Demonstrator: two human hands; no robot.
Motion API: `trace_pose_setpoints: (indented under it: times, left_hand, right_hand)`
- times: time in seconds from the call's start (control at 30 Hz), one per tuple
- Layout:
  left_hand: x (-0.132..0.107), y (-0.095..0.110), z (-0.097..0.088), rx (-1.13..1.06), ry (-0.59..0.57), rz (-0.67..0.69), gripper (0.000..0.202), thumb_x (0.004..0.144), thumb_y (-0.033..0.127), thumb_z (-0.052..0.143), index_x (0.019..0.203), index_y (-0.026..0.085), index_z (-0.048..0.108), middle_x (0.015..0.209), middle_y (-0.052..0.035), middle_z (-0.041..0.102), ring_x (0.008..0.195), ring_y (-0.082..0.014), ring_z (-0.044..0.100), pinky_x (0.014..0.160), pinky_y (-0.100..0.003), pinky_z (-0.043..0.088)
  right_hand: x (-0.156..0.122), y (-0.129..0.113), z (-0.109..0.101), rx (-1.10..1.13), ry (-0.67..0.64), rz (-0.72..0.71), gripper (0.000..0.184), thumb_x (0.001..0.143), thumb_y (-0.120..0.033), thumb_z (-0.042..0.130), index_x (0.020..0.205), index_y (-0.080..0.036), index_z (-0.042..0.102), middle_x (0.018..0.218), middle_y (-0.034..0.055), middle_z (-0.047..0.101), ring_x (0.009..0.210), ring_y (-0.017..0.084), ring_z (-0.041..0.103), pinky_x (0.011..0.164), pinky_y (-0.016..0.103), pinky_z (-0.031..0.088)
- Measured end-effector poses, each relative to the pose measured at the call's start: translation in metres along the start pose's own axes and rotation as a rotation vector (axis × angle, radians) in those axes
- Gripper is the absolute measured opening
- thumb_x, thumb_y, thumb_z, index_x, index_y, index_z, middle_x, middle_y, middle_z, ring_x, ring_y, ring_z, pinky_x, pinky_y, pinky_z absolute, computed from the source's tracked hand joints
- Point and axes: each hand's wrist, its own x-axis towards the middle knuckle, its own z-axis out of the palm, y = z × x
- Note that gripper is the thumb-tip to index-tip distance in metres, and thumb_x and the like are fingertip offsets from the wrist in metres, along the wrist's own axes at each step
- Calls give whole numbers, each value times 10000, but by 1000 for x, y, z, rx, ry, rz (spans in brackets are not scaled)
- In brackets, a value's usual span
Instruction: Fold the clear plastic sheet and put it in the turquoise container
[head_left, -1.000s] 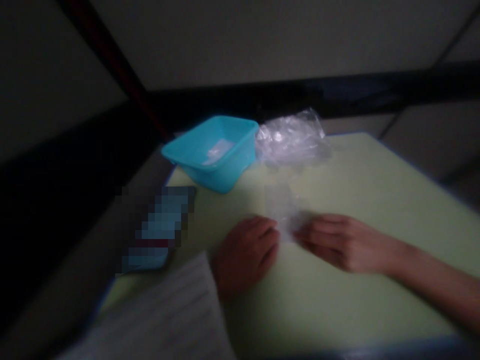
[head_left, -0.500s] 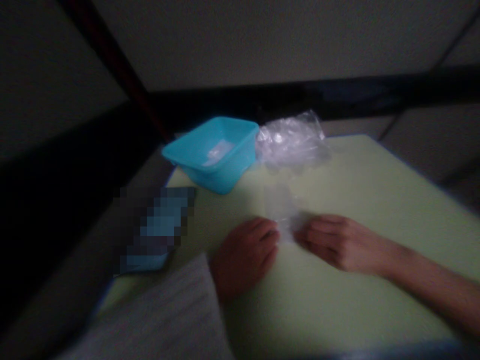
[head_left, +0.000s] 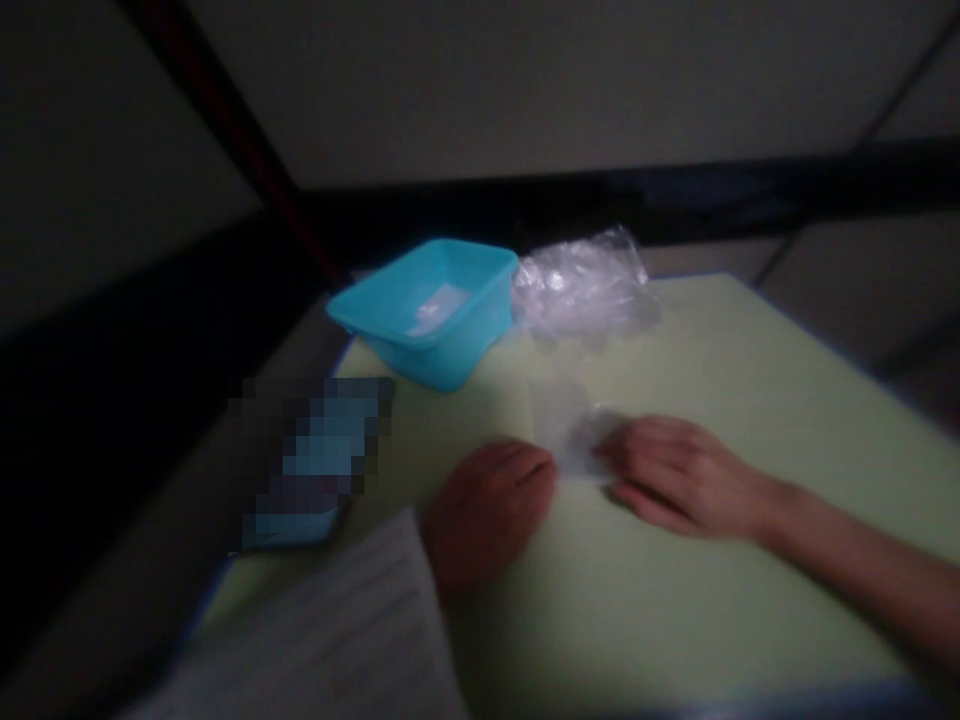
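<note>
A small, thin clear plastic bag (head_left: pixel 556 415) lies flat on the table between my hands, its outline faint in the dim light. My left hand (head_left: pixel 491 515), below a grey striped sleeve, is closed with its curled fingertips at the bag's lower left corner. From the right, my right hand (head_left: pixel 671 475) has its fingers pinched together at the bag's right edge. The fingertips of both hands are blurred and partly hidden.
A turquoise plastic basin (head_left: pixel 472 340) with some whitish pieces (head_left: pixel 439 308) inside stands at the back left. Beside it sits a crumpled heap of clear plastic (head_left: pixel 589 285). A pixelated dark flat object (head_left: pixel 322 460) lies along the left edge of the yellow-green table (head_left: pixel 750 380).
My right hand has shifted slightly up and away from my left hand at the bag's edge. The left fingers have curled in a little more. The basin and plastic heap stay put.
</note>
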Motion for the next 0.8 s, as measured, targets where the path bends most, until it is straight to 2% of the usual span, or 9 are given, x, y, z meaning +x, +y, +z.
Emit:
trace_pose_setpoints:
  times: [0.1, 0.17, 0.4, 0.6, 0.8]
  left_hand:
    - [0, 1, -1, -9, 4, 5, 238, 923, 158, 376, 871, 157, 609, 848, -60, 650, 807, -172, 603, 783, -328, 491]
    - [0, 2, -2, -25, 12, 7, 254, 928, 164, 365, 857, 157, 609, 831, -59, 651, 794, -171, 604, 774, -326, 491]
    - [0, 4, -4, -101, 80, 18, 195, 913, 222, 430, 879, 146, 606, 905, -70, 664, 835, -184, 605, 792, -334, 487]
    - [0, 2, -1, -137, 62, 2, 169, 883, 150, 449, 866, 145, 617, 900, -56, 670, 820, -177, 605, 776, -323, 488]
    - [-1, 2, 1, -187, 48, -38, 189, 891, 145, 437, 865, 149, 625, 902, -54, 673, 822, -171, 606, 776, -310, 487]
  right_hand:
    - [-1, 3, 2, -3, -49, -18, 197, 908, -272, 466, 955, -119, 581, 992, 132, 649, 923, 218, 594, 776, 369, 487]
    - [-1, 5, 4, -8, -74, -14, 226, 926, -272, 432, 1009, -118, 576, 1062, 142, 639, 1000, 223, 585, 823, 382, 490]
    - [-2, 7, 5, 63, -99, 29, 285, 960, -243, 335, 961, -105, 583, 901, 129, 653, 893, 215, 612, 771, 377, 517]
    - [-3, 7, 4, 79, -100, 63, 292, 962, -247, 320, 950, -107, 576, 841, 116, 630, 795, 204, 592, 712, 360, 505]
    - [-2, 6, 2, 112, -100, 90, 303, 971, -263, 302, 869, -142, 561, 789, 89, 604, 748, 176, 570, 681, 315, 477]
